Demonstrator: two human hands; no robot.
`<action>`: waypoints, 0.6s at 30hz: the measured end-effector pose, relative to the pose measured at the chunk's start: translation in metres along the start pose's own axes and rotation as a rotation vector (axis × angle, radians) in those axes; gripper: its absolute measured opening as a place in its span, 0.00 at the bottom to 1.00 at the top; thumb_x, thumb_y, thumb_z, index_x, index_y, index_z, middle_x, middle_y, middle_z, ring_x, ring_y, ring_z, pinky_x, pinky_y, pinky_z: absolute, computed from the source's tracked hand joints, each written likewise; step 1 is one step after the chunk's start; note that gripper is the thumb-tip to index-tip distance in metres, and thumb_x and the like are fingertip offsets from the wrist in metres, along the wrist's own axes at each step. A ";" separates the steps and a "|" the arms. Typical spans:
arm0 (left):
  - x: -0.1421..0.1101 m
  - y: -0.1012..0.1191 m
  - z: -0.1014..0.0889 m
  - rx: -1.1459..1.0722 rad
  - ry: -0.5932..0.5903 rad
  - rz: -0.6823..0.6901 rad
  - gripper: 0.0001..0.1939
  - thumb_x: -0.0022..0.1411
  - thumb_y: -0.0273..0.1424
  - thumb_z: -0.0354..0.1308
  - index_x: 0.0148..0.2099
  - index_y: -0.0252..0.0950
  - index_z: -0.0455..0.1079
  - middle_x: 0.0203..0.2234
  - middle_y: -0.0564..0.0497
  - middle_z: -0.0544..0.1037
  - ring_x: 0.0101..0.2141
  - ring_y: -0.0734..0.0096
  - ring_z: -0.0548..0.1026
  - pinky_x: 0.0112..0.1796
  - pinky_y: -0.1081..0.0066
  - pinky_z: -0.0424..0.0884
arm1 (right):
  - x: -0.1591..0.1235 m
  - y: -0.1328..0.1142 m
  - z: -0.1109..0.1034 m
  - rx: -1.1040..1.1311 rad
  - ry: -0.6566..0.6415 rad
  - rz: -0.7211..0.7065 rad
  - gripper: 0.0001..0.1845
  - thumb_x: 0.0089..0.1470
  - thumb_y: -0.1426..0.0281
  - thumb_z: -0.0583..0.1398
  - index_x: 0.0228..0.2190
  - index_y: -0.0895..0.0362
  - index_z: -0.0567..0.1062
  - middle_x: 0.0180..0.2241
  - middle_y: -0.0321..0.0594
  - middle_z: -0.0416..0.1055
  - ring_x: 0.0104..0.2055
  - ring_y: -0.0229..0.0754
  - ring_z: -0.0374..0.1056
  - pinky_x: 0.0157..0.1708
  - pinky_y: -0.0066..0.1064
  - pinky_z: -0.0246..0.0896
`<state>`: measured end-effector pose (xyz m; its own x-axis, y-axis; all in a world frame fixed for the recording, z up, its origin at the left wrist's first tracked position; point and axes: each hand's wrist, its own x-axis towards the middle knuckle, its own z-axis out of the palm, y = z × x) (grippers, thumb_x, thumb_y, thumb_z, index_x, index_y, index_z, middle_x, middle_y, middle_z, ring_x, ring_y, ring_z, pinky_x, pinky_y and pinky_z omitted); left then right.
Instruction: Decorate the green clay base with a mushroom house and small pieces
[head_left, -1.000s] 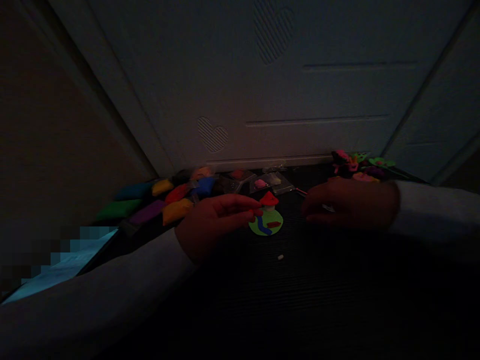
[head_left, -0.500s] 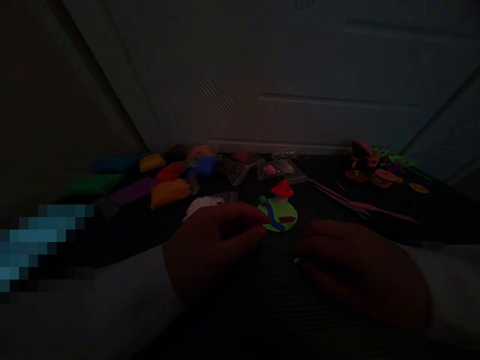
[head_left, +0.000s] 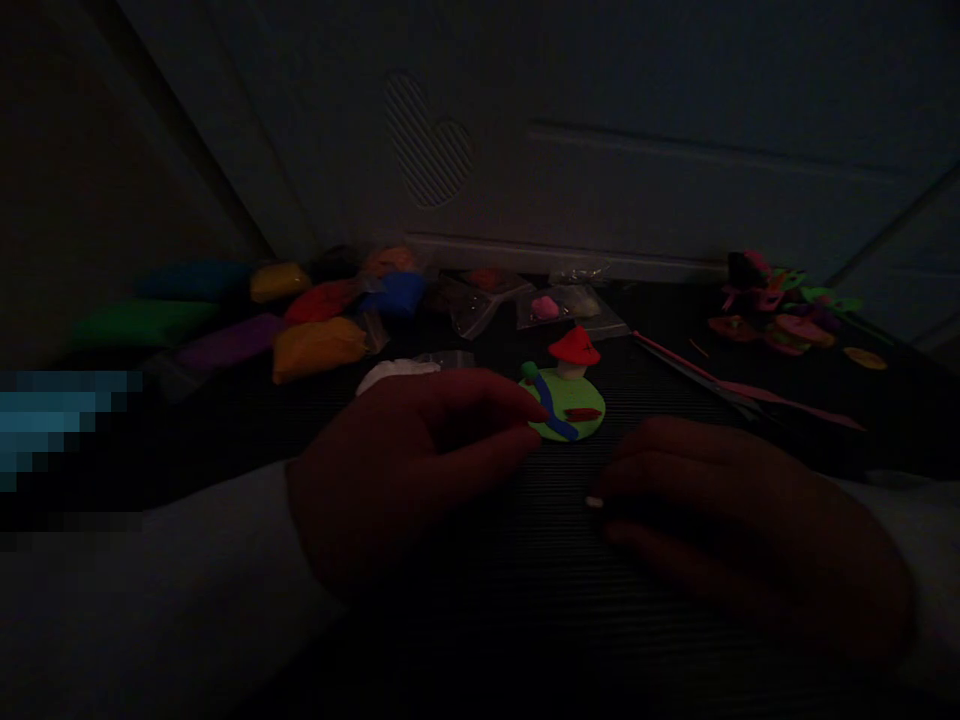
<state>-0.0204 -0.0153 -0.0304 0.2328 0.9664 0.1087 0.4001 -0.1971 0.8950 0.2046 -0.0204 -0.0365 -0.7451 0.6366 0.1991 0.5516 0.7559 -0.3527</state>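
Left fingers (head_left: 501,391) stand slightly parted by the green disc (head_left: 568,395), right fingers (head_left: 645,478) by a white piece (head_left: 593,502).

The light is very dim (shadows nearly black).

Back panel (head_left: 585,80) — striped heart (head_left: 426,145)

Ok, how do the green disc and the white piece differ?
The green disc is broad, flat and round; the white piece is tiny and stubby. The disc bears a mushroom and a blue strip, while the white piece looks plain. The disc is by the left hand, the white piece by the right hand; whether that hand grips it is too dark to tell. Both are close to a hand.
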 end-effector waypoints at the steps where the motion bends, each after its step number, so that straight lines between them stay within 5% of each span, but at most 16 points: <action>1: 0.000 0.000 0.000 -0.001 -0.003 0.003 0.05 0.49 0.31 0.63 0.32 0.43 0.76 0.24 0.60 0.79 0.25 0.78 0.73 0.24 0.85 0.64 | -0.001 0.000 -0.001 0.016 0.006 -0.005 0.09 0.53 0.68 0.55 0.38 0.52 0.69 0.36 0.33 0.67 0.35 0.32 0.64 0.33 0.26 0.60; 7: 0.001 0.002 0.000 -0.055 0.032 -0.022 0.03 0.46 0.29 0.64 0.28 0.39 0.75 0.20 0.59 0.77 0.22 0.79 0.71 0.21 0.85 0.62 | -0.004 0.004 -0.004 -0.023 0.045 -0.118 0.12 0.54 0.73 0.53 0.41 0.55 0.70 0.36 0.36 0.68 0.35 0.29 0.64 0.33 0.21 0.61; 18: 0.001 0.002 -0.001 -0.019 0.028 0.027 0.03 0.49 0.32 0.61 0.27 0.39 0.73 0.17 0.61 0.75 0.18 0.81 0.69 0.18 0.86 0.61 | -0.005 0.004 -0.002 -0.123 0.090 -0.145 0.17 0.53 0.72 0.53 0.44 0.50 0.70 0.34 0.37 0.68 0.32 0.35 0.63 0.30 0.32 0.59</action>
<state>-0.0209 -0.0145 -0.0282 0.2183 0.9651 0.1447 0.3770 -0.2202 0.8997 0.2114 -0.0202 -0.0375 -0.7864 0.5267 0.3227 0.4867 0.8501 -0.2012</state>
